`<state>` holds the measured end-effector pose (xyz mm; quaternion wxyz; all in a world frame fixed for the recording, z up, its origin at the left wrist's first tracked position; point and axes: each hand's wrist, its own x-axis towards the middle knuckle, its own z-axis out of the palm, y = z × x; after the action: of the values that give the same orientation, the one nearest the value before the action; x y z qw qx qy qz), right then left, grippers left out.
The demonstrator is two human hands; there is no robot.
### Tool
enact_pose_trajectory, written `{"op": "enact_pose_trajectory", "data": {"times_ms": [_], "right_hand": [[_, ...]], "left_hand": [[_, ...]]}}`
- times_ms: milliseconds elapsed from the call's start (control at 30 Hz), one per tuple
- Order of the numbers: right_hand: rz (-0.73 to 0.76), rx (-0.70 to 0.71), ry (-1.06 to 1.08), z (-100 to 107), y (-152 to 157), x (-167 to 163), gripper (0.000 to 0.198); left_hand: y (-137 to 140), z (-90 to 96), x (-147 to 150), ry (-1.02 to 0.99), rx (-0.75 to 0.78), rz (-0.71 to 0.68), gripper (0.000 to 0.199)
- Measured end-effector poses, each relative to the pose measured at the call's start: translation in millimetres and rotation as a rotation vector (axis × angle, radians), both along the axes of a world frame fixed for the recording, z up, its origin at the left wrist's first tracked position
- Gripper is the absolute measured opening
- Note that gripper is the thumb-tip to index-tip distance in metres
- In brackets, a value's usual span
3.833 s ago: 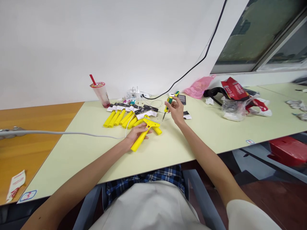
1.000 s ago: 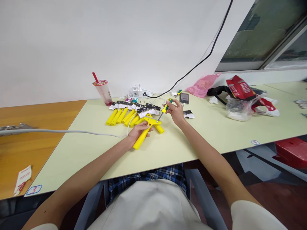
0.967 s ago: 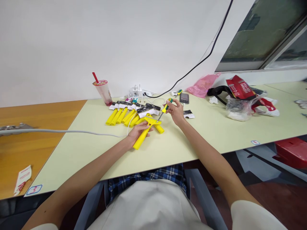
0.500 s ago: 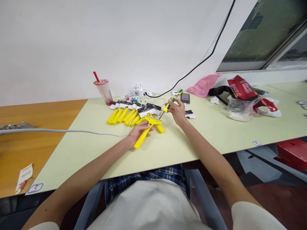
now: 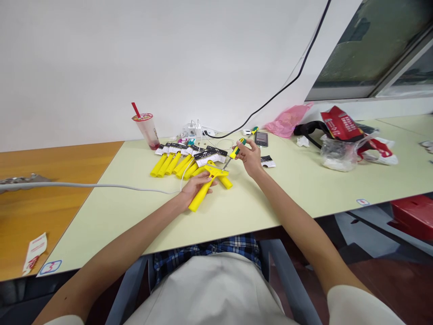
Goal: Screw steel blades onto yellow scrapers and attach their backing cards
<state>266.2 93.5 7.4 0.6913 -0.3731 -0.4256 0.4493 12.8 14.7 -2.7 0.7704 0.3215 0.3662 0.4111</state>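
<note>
A yellow scraper (image 5: 200, 197) with a wide head is gripped in my left hand (image 5: 193, 189), its handle slanting down toward me. My right hand (image 5: 249, 158) is closed round the green and yellow handle of a screwdriver (image 5: 239, 147). The screwdriver's shaft slopes down to the right end of the scraper head, and its tip seems to touch there. Several more yellow scrapers (image 5: 173, 163) lie in a row behind my left hand, their heads in black and white card sleeves. One yellow handle (image 5: 226, 182) sticks out beneath the held scraper.
A cup with a red straw (image 5: 147, 131) leans at the back left. Behind the scrapers lies a power strip (image 5: 198, 129) with cables. A second screwdriver (image 5: 254, 130) and a dark phone-like device (image 5: 261, 139) lie behind my right hand. Plastic bags (image 5: 338, 153) lie at the right.
Both hands, the scraper and the screwdriver stay in almost the same place. Only a very slight shift of the whole view shows.
</note>
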Motion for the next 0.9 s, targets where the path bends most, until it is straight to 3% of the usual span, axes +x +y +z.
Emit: {"op": "enact_pose_trajectory", "data": {"times_ms": [367,467,567,667,900], "right_hand": [[-0.233,-0.093,0.128,-7,13,9,0.063],[-0.232,-0.126,0.164,-6,13,10,0.057],[-0.127,-0.175,0.229,-2,9,8,0.034],[0.068,-0.226,0.324,4,3,3,0.014],[0.398,-0.432,0.398,11,-9,-7,0.015]], "left_hand": [[1,-2.8,-1,-0.014,0.017,-0.012,0.04],[2,-5.4,-1,-0.018,0.021,-0.001,0.042],[2,-7.5,-2,-0.02,0.045,0.003,0.045],[2,-8.1,-2,-0.005,0.081,-0.003,0.045],[2,0.2,-4,0.024,0.168,-0.025,0.048]]}}
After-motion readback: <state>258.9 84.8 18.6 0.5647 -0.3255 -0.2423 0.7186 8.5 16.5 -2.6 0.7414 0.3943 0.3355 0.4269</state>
